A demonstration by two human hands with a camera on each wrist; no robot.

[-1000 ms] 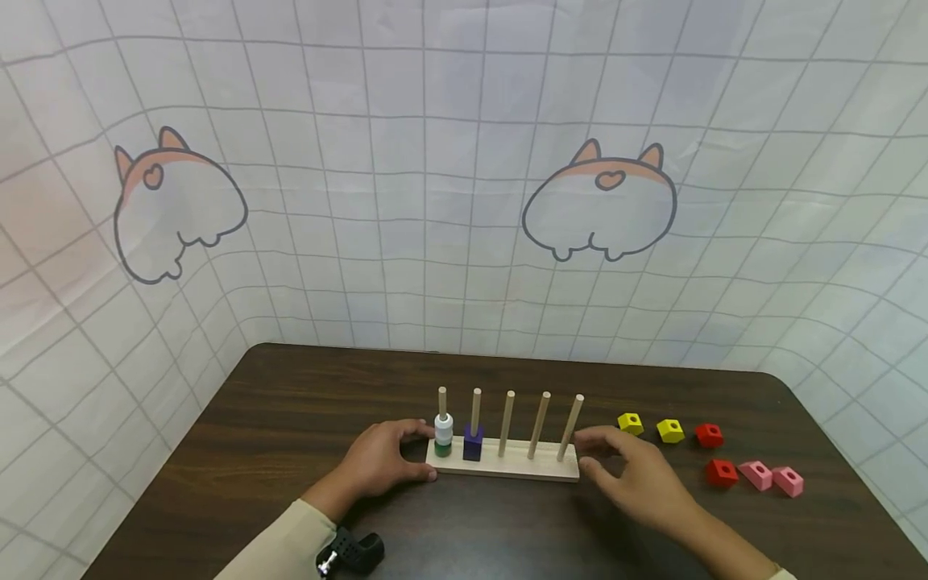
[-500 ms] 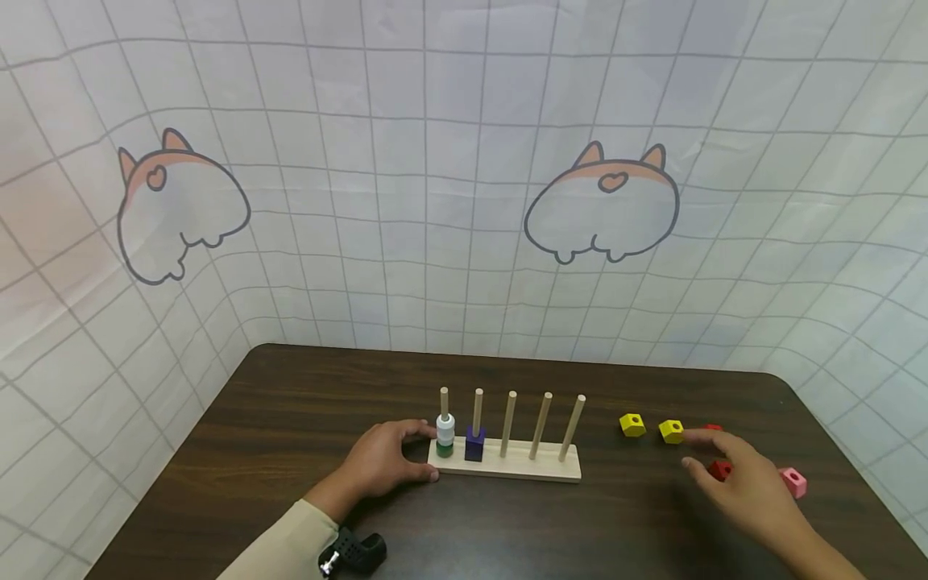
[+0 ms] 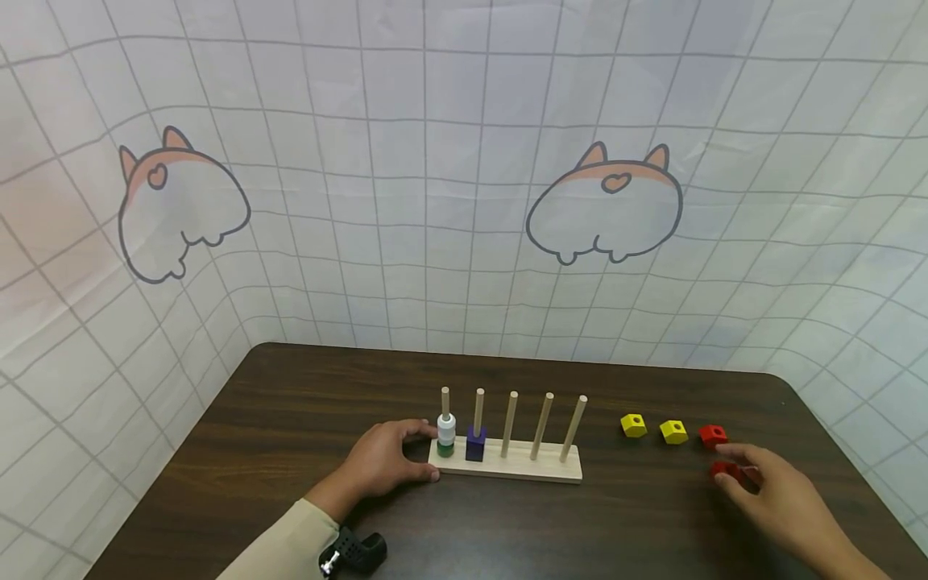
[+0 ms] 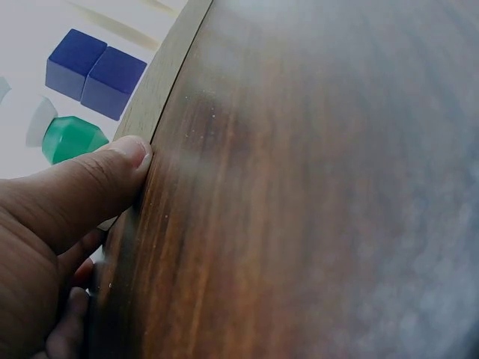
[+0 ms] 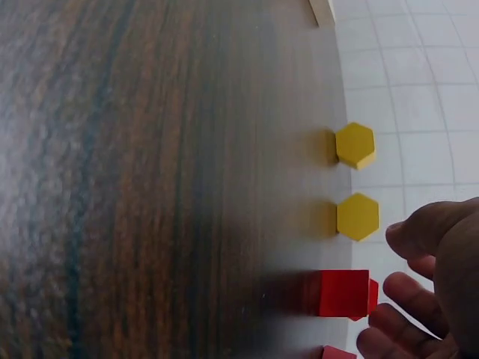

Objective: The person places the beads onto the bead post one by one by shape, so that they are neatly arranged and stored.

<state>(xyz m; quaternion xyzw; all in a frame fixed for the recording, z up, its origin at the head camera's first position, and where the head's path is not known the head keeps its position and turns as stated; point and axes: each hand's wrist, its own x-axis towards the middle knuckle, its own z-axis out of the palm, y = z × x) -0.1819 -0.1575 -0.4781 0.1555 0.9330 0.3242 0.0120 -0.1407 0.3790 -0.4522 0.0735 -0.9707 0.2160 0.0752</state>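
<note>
Head view: at 7 o'clock my left grip (image 3: 377,459) holds the end of one wooden peg rack (image 3: 525,466), thumb at its near edge, a finger along the far side. That rack lies near 6 o'clock on the dark wood-grain worktop (image 3: 471,532), five pegs (image 3: 509,423) in a row. Counting from my left, the first peg carries one green bead (image 3: 445,449) with white beads (image 3: 445,427) above, how many I cannot tell; the second carries two blue cubes (image 4: 97,75).

At 4 o'clock my right grip (image 3: 786,499) is fairly wide, thumb and fingers apart beside the nearer red block (image 3: 723,469); I cannot tell whether I touch it. Red blocks number two, the farther red block (image 3: 714,436) toward 11 o'clock from it. Two yellow blocks (image 3: 633,425) (image 3: 674,432) lie toward 10 o'clock from my right grip. One pinkish-red piece (image 5: 338,353) is cut off at the right wrist view's lower edge. Two corgi drawings (image 3: 184,217) (image 3: 605,209) are printed on the gridded cloth (image 3: 391,161), at 10 and 2 o'clock.
</note>
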